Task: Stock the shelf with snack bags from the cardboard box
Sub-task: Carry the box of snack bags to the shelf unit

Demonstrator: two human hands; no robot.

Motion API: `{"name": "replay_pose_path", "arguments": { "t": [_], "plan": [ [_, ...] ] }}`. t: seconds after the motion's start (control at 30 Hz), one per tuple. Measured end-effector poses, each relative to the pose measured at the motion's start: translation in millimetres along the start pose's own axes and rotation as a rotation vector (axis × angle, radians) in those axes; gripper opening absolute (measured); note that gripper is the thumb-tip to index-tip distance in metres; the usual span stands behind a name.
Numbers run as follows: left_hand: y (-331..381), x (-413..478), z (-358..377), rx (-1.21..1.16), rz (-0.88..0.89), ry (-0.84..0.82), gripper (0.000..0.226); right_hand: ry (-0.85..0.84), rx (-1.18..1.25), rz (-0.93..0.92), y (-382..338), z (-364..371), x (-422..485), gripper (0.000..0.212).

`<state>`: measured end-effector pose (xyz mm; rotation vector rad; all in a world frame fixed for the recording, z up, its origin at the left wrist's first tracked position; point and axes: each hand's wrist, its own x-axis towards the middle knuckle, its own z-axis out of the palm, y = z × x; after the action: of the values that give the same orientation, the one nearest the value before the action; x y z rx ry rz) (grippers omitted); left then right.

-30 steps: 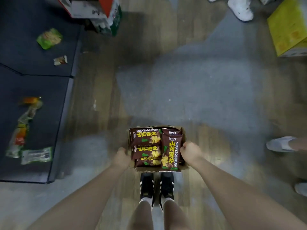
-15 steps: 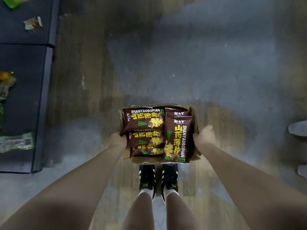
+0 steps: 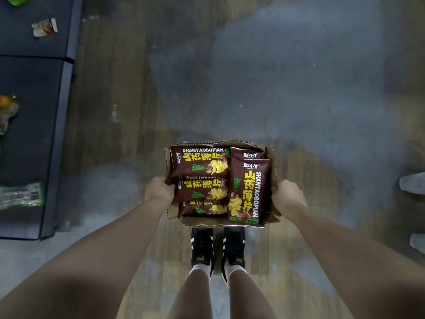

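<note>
I hold an open cardboard box (image 3: pixel 273 157) in front of me, above my feet. It is filled with several dark brown snack bags (image 3: pixel 247 192) printed in yellow and white; one bag stands lengthwise on the right, others lie stacked on the left (image 3: pixel 199 163). My left hand (image 3: pixel 159 189) grips the box's left wall. On the opposite wall, my right hand (image 3: pixel 287 195) grips the cardboard. The fingers of both hands are hidden under or behind the box.
A dark low shelf (image 3: pixel 57 125) runs along the left edge, with a green packet (image 3: pixel 21 195), a small wrapper (image 3: pixel 44 26) and other packets on it. Worn wooden floor (image 3: pixel 264 77) lies ahead. Someone's light shoes (image 3: pixel 412 184) show at the right edge.
The box has come up closer to me in both hands. The view has shifted so the shelf sits further left and the far boxes are out of sight.
</note>
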<state>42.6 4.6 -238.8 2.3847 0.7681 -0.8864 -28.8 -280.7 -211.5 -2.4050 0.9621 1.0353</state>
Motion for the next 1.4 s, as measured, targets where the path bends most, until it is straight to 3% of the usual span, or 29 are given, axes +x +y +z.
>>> {"name": "replay_pose_path", "arguments": {
  "t": [0.27, 0.6, 1.03, 1.4],
  "plan": [
    [25, -7, -57, 0.031, 0.053, 0.036, 0.023, -0.002, 0.011, -0.064, -40, -54, -18, 0.016],
    [98, -8, -183, 0.009, 0.093, 0.111, 0.023, 0.091, 0.01, -0.158, -134, -160, -40, 0.019],
    [212, 19, -277, -0.079, 0.067, 0.253, 0.023, 0.141, 0.001, -0.332, -237, -295, 5, 0.018],
    [300, 36, -364, -0.133, 0.039, 0.264, 0.023, 0.121, -0.073, -0.407, -324, -414, 31, 0.018]
  ]
}}
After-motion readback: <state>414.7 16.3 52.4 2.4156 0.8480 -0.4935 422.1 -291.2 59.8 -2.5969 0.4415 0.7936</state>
